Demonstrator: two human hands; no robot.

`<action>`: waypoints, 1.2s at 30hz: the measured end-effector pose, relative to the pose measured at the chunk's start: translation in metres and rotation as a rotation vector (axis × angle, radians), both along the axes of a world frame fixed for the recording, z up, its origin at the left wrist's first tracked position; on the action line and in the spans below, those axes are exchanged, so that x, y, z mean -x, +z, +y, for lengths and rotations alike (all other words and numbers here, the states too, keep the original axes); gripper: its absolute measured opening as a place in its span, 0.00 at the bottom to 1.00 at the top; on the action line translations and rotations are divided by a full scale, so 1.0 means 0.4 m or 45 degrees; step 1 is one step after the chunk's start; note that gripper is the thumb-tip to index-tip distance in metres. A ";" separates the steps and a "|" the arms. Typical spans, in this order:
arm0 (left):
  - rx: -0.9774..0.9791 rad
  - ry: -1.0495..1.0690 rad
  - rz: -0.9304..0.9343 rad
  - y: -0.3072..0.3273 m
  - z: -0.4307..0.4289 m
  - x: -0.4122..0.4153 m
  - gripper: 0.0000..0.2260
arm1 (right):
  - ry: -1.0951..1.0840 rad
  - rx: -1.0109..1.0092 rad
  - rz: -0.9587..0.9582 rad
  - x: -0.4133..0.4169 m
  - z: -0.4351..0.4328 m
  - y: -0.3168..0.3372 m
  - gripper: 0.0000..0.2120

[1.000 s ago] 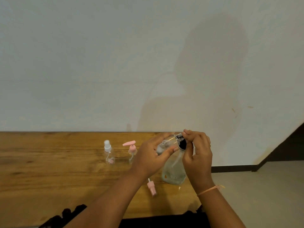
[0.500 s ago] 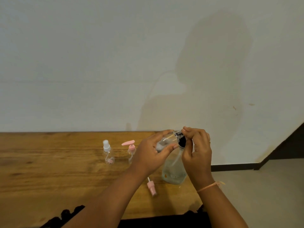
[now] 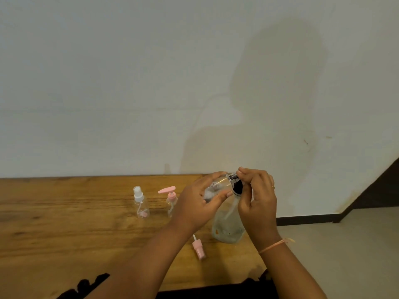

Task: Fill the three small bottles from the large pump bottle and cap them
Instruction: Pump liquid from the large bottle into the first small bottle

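The large clear pump bottle (image 3: 227,229) stands on the wooden table (image 3: 64,229) near its right end. My right hand (image 3: 258,201) curls over its black pump head (image 3: 237,186). My left hand (image 3: 195,207) grips a small clear bottle (image 3: 216,187), tilted with its mouth at the pump nozzle. A loose pink spray cap (image 3: 198,248) lies on the table in front. Further left stand a small bottle with a white spray top (image 3: 140,202) and a small bottle with a pink pump top (image 3: 171,200).
The table ends just right of the large bottle, with grey floor (image 3: 345,244) beyond. A plain white wall (image 3: 151,83) runs along the table's far edge. Dark cloth (image 3: 86,285) shows at the near edge.
Both hands and the small bottle have risen slightly against the pump head. The bottles on the table have not moved.
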State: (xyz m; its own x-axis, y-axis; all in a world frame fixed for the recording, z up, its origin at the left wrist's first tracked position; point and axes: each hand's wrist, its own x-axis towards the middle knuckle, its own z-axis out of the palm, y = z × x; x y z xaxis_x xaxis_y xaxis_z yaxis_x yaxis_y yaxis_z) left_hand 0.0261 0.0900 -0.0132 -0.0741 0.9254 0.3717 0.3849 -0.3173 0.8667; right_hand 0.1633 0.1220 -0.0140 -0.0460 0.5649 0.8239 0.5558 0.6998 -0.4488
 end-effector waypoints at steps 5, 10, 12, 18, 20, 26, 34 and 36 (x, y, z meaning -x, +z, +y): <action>-0.041 0.005 -0.009 0.015 -0.003 0.003 0.18 | -0.033 -0.036 0.057 0.007 -0.013 0.026 0.11; -0.036 0.014 0.021 0.015 0.003 0.009 0.17 | -0.018 -0.011 0.057 0.006 -0.005 0.016 0.11; -0.014 0.020 0.041 0.009 0.004 0.011 0.17 | -0.009 0.002 0.037 0.005 -0.002 0.006 0.10; -0.040 0.017 0.040 0.009 0.001 0.008 0.19 | -0.053 0.017 0.046 0.013 -0.018 0.019 0.11; -0.071 0.011 0.034 0.016 0.002 0.009 0.19 | -0.069 -0.005 0.054 0.016 -0.020 0.029 0.10; -0.022 0.004 0.012 0.008 0.004 0.007 0.17 | -0.042 0.006 0.021 0.010 -0.003 0.007 0.11; -0.039 0.029 0.054 0.009 -0.001 0.006 0.19 | -0.072 -0.003 0.055 0.012 -0.020 0.023 0.10; -0.056 0.036 0.094 0.016 -0.002 0.008 0.20 | -0.078 -0.019 0.042 0.012 -0.020 0.030 0.10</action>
